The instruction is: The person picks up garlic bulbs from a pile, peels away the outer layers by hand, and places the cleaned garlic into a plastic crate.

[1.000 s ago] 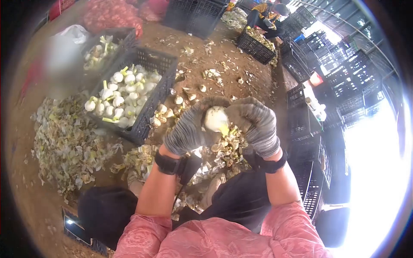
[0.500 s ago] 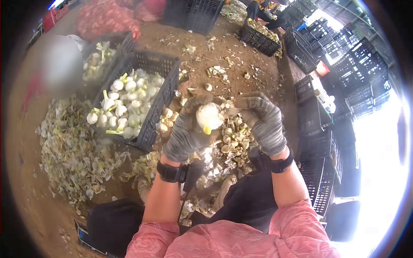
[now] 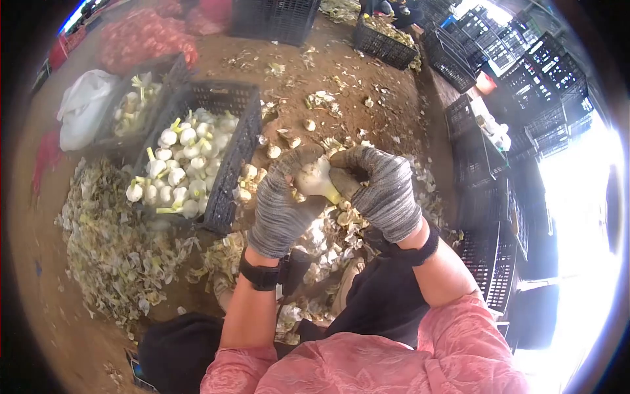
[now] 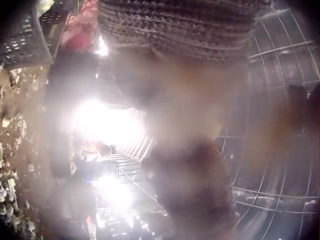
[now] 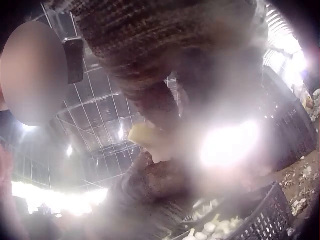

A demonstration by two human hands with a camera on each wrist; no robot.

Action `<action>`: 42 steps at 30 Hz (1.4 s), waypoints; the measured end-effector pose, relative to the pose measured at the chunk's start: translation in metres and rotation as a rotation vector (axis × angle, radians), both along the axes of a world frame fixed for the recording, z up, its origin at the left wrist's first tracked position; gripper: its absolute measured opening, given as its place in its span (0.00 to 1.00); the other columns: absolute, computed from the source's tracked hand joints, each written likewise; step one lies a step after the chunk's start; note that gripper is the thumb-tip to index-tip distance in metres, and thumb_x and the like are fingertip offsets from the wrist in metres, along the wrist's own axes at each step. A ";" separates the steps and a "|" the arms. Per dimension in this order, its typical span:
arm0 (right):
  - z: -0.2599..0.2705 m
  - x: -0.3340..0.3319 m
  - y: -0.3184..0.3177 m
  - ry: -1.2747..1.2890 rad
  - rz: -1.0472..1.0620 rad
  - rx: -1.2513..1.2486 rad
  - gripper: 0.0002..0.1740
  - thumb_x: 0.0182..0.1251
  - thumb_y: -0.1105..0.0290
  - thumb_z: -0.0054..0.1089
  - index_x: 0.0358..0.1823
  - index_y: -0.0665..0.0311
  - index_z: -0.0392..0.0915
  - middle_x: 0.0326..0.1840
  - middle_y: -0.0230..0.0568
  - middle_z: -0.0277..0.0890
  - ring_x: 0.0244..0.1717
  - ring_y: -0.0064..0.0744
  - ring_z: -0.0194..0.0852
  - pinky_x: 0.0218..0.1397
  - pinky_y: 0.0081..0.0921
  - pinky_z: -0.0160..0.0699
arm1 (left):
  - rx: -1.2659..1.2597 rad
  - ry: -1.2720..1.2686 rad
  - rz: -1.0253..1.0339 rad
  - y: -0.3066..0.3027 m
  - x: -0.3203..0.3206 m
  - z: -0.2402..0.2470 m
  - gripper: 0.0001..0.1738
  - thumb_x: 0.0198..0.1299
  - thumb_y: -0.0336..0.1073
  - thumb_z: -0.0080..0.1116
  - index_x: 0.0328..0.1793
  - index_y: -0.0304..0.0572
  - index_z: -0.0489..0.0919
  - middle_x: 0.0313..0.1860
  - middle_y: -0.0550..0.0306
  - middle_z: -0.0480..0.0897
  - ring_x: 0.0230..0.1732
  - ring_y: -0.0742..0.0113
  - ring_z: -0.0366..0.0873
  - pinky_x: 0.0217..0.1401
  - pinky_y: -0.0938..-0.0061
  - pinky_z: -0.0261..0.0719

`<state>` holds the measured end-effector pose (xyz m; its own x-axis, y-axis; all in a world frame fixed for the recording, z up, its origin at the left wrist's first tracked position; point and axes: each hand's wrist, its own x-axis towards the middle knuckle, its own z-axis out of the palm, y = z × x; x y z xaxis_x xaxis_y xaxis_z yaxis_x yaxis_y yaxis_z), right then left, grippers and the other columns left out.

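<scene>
The dirt floor (image 3: 220, 58) is the widest thing here, strewn with skins, with stacked black crates (image 3: 548, 98) along the right. A broad heap of skins (image 3: 108, 226) lies at the left, below the near crate (image 3: 231, 187), which is well filled with white bulbs (image 3: 189, 152), some with green stems. Red net sacks (image 3: 141, 43) and a white bag (image 3: 85, 108) are beyond it. Loose bulbs (image 3: 248, 173) sit on the ground beside that crate, still rough and brownish. Between these and the person's knees, both gloved hands are up on one garlic bulb (image 3: 310, 176). The left hand (image 3: 279, 207) has its fingers curled round the bulb's side. The right hand (image 3: 387, 197), which was apart from it half a second ago, has come back in and now grips at its stem side, fingers bent and thumb against it. The bulb has also turned, so its short stem (image 3: 333, 195) slants down toward the right hand. That suggests another stroke of peeling, with the bulb not yet ready for the crate. It looks mostly pale, though a few brown specks show; glare and blur in the wrist views hide the finer contact.
</scene>
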<state>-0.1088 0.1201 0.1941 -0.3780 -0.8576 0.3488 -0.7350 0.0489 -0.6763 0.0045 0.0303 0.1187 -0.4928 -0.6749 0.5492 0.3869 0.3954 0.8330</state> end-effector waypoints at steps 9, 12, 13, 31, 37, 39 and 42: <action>-0.008 -0.015 0.000 0.054 -0.029 -0.032 0.07 0.47 0.76 0.59 0.30 0.67 0.77 0.24 0.48 0.75 0.26 0.42 0.75 0.30 0.29 0.73 | 0.429 0.204 -0.247 0.007 -0.003 -0.010 0.37 0.36 0.21 0.66 0.57 0.44 0.67 0.48 0.57 0.74 0.50 0.65 0.74 0.52 0.72 0.75; -0.004 -0.021 -0.001 0.094 -0.014 -0.035 0.07 0.46 0.77 0.60 0.29 0.67 0.76 0.24 0.46 0.74 0.26 0.42 0.74 0.31 0.32 0.73 | 0.342 0.235 -0.222 0.002 -0.007 -0.019 0.38 0.36 0.22 0.68 0.58 0.44 0.65 0.50 0.56 0.73 0.51 0.66 0.73 0.53 0.72 0.75; -0.005 -0.024 -0.001 0.226 -0.034 0.019 0.07 0.48 0.80 0.57 0.31 0.66 0.79 0.25 0.38 0.76 0.26 0.23 0.73 0.31 0.19 0.73 | 0.316 0.186 -0.166 0.004 -0.007 -0.017 0.36 0.36 0.23 0.67 0.56 0.44 0.66 0.51 0.56 0.72 0.50 0.67 0.73 0.52 0.72 0.75; 0.007 -0.008 0.006 -0.313 0.138 0.043 0.22 0.43 0.62 0.73 0.38 0.66 0.76 0.27 0.32 0.75 0.29 0.17 0.70 0.34 0.19 0.72 | 0.194 0.119 -0.223 0.005 -0.003 -0.001 0.34 0.40 0.28 0.70 0.54 0.42 0.64 0.46 0.56 0.73 0.48 0.68 0.72 0.53 0.74 0.73; 0.001 -0.016 0.007 -0.522 0.165 -0.010 0.15 0.52 0.67 0.66 0.39 0.68 0.77 0.28 0.33 0.77 0.29 0.16 0.71 0.34 0.16 0.72 | 0.329 0.123 -0.205 0.008 -0.004 0.002 0.35 0.37 0.27 0.70 0.54 0.42 0.65 0.45 0.56 0.73 0.46 0.68 0.73 0.51 0.73 0.74; 0.001 -0.016 0.007 -0.640 0.156 -0.048 0.15 0.53 0.68 0.65 0.39 0.69 0.76 0.28 0.33 0.77 0.29 0.16 0.71 0.34 0.16 0.73 | 0.348 0.182 -0.240 0.005 -0.006 -0.002 0.36 0.36 0.27 0.71 0.54 0.43 0.65 0.46 0.56 0.73 0.46 0.68 0.73 0.51 0.73 0.74; 0.002 -0.013 0.009 -0.415 0.233 -0.118 0.15 0.54 0.69 0.65 0.39 0.71 0.76 0.27 0.33 0.77 0.29 0.17 0.71 0.34 0.17 0.73 | 0.440 0.062 -0.220 0.003 -0.005 0.001 0.36 0.35 0.25 0.70 0.54 0.44 0.65 0.45 0.56 0.74 0.46 0.68 0.73 0.51 0.73 0.74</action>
